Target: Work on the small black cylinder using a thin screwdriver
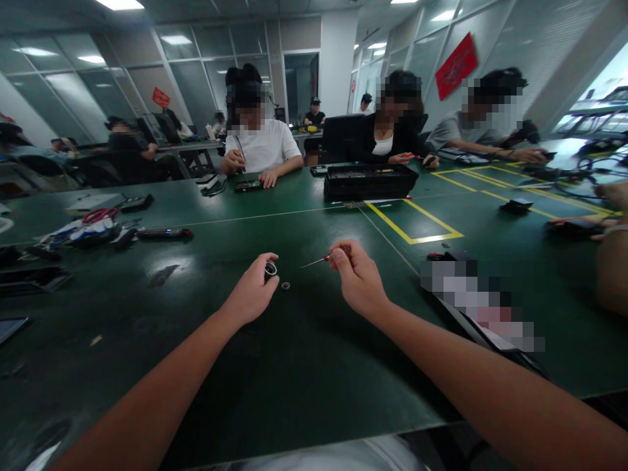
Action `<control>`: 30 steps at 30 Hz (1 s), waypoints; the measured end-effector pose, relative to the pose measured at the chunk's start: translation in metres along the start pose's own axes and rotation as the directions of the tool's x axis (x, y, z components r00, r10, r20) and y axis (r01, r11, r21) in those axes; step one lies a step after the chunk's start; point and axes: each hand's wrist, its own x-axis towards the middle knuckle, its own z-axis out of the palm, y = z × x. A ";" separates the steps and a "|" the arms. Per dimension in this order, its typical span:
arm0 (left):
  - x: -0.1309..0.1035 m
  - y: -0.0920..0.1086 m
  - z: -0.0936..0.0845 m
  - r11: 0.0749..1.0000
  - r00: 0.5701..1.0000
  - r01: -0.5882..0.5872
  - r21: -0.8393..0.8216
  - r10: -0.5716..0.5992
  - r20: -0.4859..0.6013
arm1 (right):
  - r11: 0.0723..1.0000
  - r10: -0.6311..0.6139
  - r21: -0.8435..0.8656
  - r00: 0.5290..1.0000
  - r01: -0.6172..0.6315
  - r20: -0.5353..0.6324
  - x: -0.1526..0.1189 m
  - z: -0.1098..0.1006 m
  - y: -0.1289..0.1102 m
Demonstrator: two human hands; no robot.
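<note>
My left hand (252, 288) is closed round a small round part (270, 269) with a pale rim and a dark middle. Just to the right of that hand, a small dark disc (286, 286) lies on the green table (294, 366). Above the table, my right hand (357, 278) grips a thin screwdriver (316, 262). Its metal shaft points left, towards the round part, without touching it. Part of the handle is hidden in my fingers.
A long black tray (370, 183) stands at the back centre. Cables and tools (98, 226) lie at the left. A dark folder-like object (466, 314) is right of my right hand. People sit opposite, and a person's arm (613, 261) rests at the right edge.
</note>
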 end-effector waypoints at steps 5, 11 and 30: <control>0.000 -0.003 0.004 0.973 0.983 -0.086 0.214 0.047 0.180 | 1.000 -0.012 0.003 1.000 0.012 0.011 -0.001 0.001 0.000; 0.004 -0.007 0.009 0.949 0.962 -0.142 0.280 0.066 0.264 | 1.000 0.000 0.026 1.000 0.000 0.025 -0.001 0.003 0.000; 0.003 -0.014 -0.005 1.000 0.998 -0.025 0.012 0.024 0.055 | 0.998 0.029 0.049 0.998 -0.032 0.050 0.000 0.002 0.006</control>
